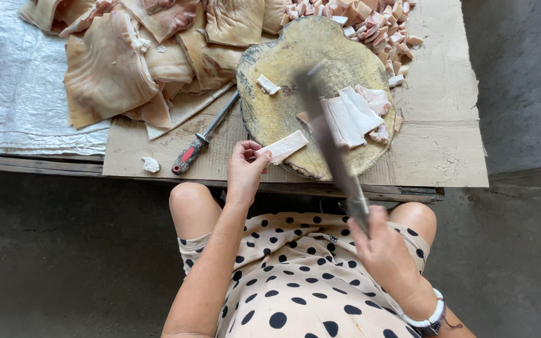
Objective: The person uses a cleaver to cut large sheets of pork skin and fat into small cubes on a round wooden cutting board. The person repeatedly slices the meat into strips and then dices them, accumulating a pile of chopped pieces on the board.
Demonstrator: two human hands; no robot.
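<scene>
1. Head view shows us mid-cut: our left hand (243, 168) pinches a pale strip of pork skin (283, 147) at the near edge of the round wooden chopping board (283, 62), fingers closed on its end.
2. Our right hand (380, 243) is wrapped tight around the handle of a big knife (327, 134), lifted over the board in the middle of the frame.
3. More cut strips (353, 116) lie on the right side of the board, and small cubes (370, 25) sit at the top.
4. We think the next move needs the strip laid flat and our fingers kept clear of the blade.
5. The knife is blurry, so we cannot see its edge.
6. Big skin sheets (111, 66) at the upper left are cut off by the frame.
7. A sharpening rod (203, 136) lies beside the board.
</scene>
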